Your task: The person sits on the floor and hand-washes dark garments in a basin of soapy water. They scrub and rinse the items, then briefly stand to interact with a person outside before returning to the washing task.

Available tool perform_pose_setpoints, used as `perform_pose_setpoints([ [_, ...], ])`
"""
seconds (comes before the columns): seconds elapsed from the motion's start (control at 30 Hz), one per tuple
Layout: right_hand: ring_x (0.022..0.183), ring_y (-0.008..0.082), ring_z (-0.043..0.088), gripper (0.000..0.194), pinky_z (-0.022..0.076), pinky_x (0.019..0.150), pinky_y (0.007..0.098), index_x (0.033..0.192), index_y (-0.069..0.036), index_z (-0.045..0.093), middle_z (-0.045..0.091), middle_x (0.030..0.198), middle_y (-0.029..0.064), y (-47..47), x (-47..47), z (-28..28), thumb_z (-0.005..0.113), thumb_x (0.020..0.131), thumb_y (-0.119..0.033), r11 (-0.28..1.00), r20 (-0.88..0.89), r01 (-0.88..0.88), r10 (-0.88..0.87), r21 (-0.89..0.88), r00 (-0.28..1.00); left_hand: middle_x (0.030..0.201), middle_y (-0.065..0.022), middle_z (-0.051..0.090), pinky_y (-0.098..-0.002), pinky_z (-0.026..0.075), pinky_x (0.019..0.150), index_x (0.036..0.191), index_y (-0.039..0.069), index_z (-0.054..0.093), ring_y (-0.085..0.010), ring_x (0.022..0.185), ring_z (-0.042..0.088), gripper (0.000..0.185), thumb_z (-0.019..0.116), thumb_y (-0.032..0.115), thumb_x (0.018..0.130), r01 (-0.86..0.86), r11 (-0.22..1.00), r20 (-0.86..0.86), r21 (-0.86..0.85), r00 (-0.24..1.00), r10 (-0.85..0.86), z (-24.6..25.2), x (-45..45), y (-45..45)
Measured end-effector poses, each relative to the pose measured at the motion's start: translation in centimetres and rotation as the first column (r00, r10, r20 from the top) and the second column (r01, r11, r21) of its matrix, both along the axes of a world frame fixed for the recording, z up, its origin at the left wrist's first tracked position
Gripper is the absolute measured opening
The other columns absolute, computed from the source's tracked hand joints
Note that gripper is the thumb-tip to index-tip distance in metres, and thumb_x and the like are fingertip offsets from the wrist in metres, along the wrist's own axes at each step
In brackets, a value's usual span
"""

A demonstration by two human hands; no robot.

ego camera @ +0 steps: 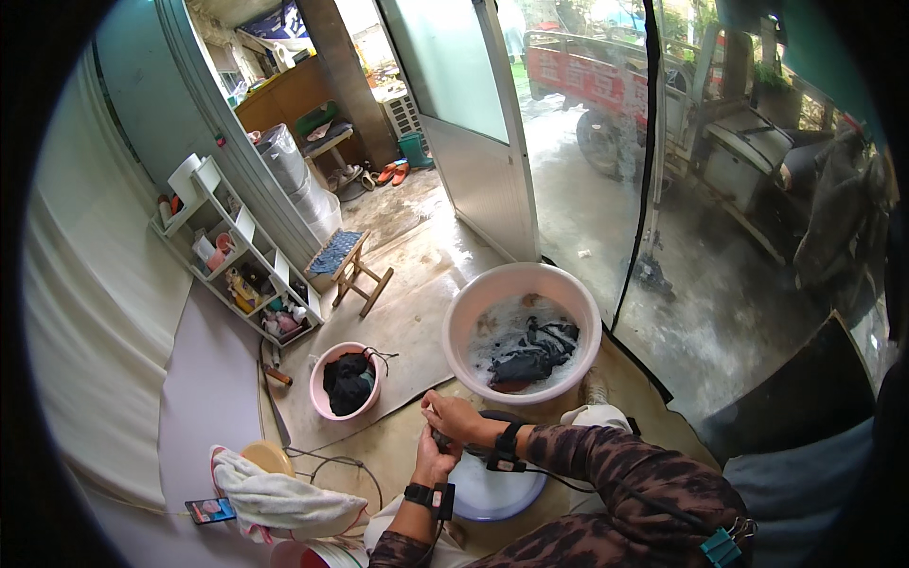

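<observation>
Both hands meet in front of my body, above the near rim of a white, blue-edged basin (pixel 501 490). A small dark item (pixel 441 440), seemingly wet cloth, shows between my left hand (pixel 434 458) below and my right hand (pixel 454 415) above; fingers hide most of it. Something dark, perhaps more cloth, lies partly behind my right wrist. Just beyond stands a large pink basin (pixel 454 334) of sudsy water with dark cloth (pixel 529 358) soaking in it. Left of that, a smaller pink bucket (pixel 316 397) contains black cloth (pixel 348 383).
A folding stool (pixel 351 273) and a white shelf unit (pixel 241 255) stand at the left. A white towel (pixel 284 490) drapes beside a phone (pixel 210 510), with a cable (pixel 366 465) on the floor. Beyond the large basin are a door (pixel 490 192) and a clear sheet (pixel 589 213).
</observation>
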State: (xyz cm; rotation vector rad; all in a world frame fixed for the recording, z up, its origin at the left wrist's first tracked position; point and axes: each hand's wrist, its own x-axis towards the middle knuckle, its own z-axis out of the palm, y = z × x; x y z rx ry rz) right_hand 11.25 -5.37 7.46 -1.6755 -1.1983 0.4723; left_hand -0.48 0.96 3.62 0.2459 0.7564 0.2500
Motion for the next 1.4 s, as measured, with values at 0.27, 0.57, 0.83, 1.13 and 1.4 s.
perform_pose_setpoints([
  [0.27,0.077,0.0424,0.063,0.023,0.0485,0.068,0.0511,0.106,-0.011,0.053,0.066,0.081,0.0204,-1.4,-1.5,0.5,0.057,0.091,-0.027,0.998,0.008,-0.067,0.067,-0.021,0.998,0.093,0.0022,0.068,-0.0355,0.058,0.070,0.095,0.019,0.061,-0.0167,0.083,0.067,0.025,0.050,0.042,0.096,-0.078,0.995,-0.074,0.069,0.994,0.083,-1.2,0.5,0.0],
  [0.57,0.077,0.0429,0.063,0.025,0.0480,0.068,0.0518,0.106,-0.010,0.052,0.065,0.080,0.0209,-2.6,-0.6,1.0,0.058,0.090,-0.027,0.991,0.055,-0.133,0.133,-0.009,0.990,0.111,-0.0070,0.062,-0.0391,0.048,0.093,0.113,0.012,0.053,-0.0207,0.104,0.059,0.024,0.048,0.029,0.097,0.094,0.976,0.310,0.198,0.938,-0.154,-8.9,-0.3,2.0],
  [0.83,0.073,0.0418,0.064,0.025,0.0500,0.064,0.0466,0.091,-0.004,0.062,0.065,0.079,0.0231,-3.2,1.3,-2.8,0.059,0.089,-0.029,0.870,0.018,-0.408,0.429,-0.276,0.903,0.103,-0.0093,0.065,-0.0427,0.053,0.088,0.112,0.012,0.057,-0.0251,0.094,0.064,0.027,0.048,0.034,0.099,0.323,0.937,0.220,0.135,0.912,-0.346,-7.3,-3.2,1.3],
  [1.13,0.065,0.0312,0.066,0.019,0.0511,0.060,0.0404,0.090,-0.003,0.067,0.068,0.077,0.0172,-10.4,1.1,-4.1,0.067,0.085,-0.021,0.861,-0.009,-0.303,0.328,-0.409,0.945,0.096,-0.0111,0.061,-0.0377,0.054,0.078,0.106,0.008,0.055,-0.0243,0.087,0.061,0.017,0.055,0.021,0.096,-0.097,0.987,-0.040,0.131,0.994,0.103,0.3,-11.5,-1.1],
  [1.4,0.066,0.0204,0.064,0.015,0.0507,0.063,0.0339,0.094,-0.002,0.064,0.066,0.076,0.0097,-10.2,-2.4,2.6,0.060,0.090,-0.016,0.729,-0.037,-0.426,0.484,-0.536,0.874,0.102,-0.0088,0.063,-0.0320,0.053,0.080,0.105,0.006,0.057,-0.0211,0.092,0.062,0.012,0.057,0.014,0.095,-0.101,0.982,0.100,0.158,0.991,0.086,5.4,-9.0,-2.3],
])
